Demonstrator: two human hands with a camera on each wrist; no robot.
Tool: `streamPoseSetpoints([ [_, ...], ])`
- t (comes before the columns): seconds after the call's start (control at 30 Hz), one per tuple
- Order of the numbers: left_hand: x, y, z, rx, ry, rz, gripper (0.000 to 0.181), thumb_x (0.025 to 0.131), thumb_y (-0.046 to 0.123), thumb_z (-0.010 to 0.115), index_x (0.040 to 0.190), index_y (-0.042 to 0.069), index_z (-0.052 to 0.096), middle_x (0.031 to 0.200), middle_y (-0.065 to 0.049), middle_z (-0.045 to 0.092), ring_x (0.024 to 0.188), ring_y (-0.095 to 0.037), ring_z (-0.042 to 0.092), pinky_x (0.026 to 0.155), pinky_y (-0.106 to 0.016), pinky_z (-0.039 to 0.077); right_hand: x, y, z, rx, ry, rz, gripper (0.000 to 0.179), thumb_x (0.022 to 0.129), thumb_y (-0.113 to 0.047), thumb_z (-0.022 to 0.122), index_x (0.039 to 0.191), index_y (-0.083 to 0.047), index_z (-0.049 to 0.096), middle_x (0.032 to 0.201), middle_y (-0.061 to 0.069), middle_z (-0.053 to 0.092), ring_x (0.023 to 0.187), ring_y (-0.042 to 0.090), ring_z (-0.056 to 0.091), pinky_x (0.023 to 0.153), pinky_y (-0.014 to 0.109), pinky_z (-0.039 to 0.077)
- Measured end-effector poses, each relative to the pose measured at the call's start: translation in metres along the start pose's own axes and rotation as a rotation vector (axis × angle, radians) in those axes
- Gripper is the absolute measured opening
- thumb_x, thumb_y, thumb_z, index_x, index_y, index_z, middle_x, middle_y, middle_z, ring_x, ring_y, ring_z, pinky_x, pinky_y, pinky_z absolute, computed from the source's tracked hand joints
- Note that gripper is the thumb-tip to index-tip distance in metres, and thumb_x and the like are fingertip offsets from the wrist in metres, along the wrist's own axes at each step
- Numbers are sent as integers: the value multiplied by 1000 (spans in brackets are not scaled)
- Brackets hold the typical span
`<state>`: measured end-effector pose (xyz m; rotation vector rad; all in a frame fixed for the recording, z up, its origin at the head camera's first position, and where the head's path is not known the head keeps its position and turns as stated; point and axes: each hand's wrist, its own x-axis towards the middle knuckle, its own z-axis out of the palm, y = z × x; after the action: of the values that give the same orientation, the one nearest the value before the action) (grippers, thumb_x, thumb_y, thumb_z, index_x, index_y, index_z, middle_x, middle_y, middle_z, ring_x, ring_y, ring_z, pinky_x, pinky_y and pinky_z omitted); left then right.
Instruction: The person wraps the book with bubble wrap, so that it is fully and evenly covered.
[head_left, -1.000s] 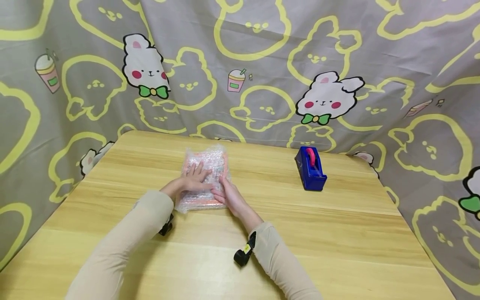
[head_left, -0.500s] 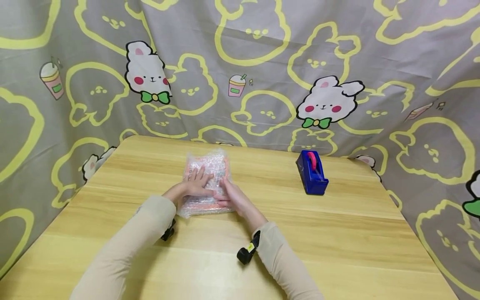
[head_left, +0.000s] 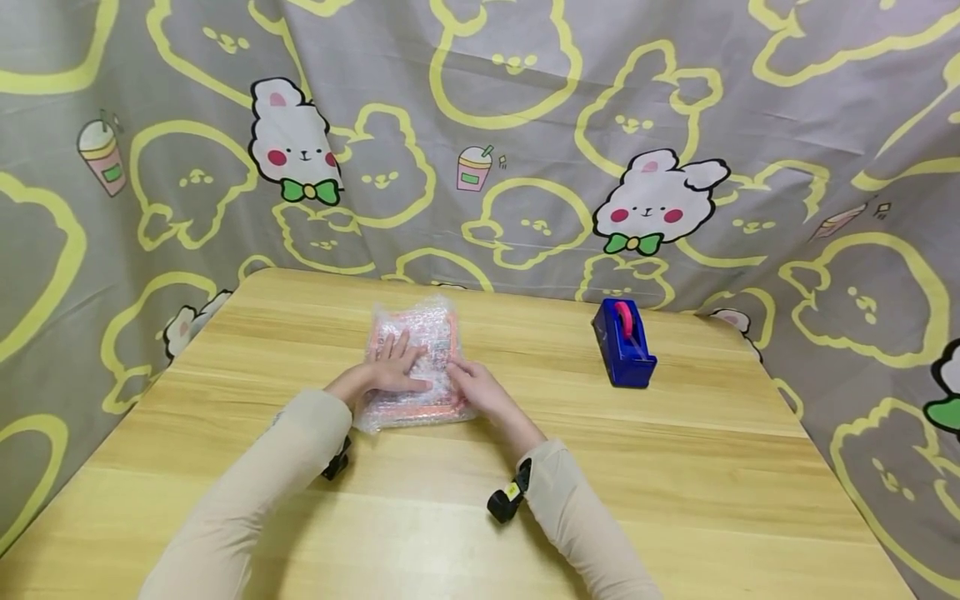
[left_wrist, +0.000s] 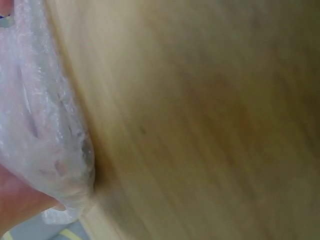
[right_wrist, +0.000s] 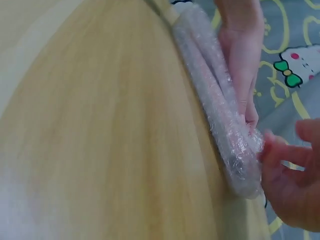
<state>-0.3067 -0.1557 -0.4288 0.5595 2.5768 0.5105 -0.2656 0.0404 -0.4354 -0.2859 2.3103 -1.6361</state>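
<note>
A flat orange-edged item wrapped in bubble wrap [head_left: 423,321] lies on the table in the head view. My left hand [head_left: 386,373] rests flat across its middle with the fingers spread. My right hand [head_left: 486,393] is at the package's right edge, thumb and fingertips pinching the bubble wrap there. In the right wrist view, the bubble-wrapped package [right_wrist: 220,120] shows edge-on, with the right hand [right_wrist: 292,175] curled at its near end. The left wrist view shows a puffed end of the bubble wrap [left_wrist: 45,135] beside part of a hand [left_wrist: 20,200].
A blue tape dispenser [head_left: 626,346] with a pink-cored roll stands to the right of the package. The wooden table [head_left: 675,483] extends around it. A grey patterned cloth [head_left: 525,83] hangs behind the table and at both sides.
My right hand has drawn back to the right, from over the package to its right edge. The left hand stays spread on the package.
</note>
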Motion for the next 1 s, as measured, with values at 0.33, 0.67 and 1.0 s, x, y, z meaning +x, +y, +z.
streamPoseSetpoints([
  [0.33,1,2,2,4,-6,-9,83,86,53,48,147,11,11,147,-21,-24,131,-43,-23,101,-61,-17,1,11,5,-565,75,-232,48,91,-18,52,137,-11,41,87,5,45,71,13,41,61,23,39],
  [0.67,4,-1,-2,6,-11,-1,84,87,53,48,147,11,9,146,-21,-26,131,-43,-25,100,-59,-19,4,1,7,-879,-36,-192,49,94,-32,47,140,-20,36,102,19,49,82,21,47,62,29,44],
  [1.0,2,-1,-2,3,-19,5,84,87,53,47,147,11,7,145,-20,-28,130,-42,-26,100,-59,-20,8,-1,7,-895,-90,-35,55,91,-40,50,141,-24,34,109,19,44,78,18,43,55,24,39],
])
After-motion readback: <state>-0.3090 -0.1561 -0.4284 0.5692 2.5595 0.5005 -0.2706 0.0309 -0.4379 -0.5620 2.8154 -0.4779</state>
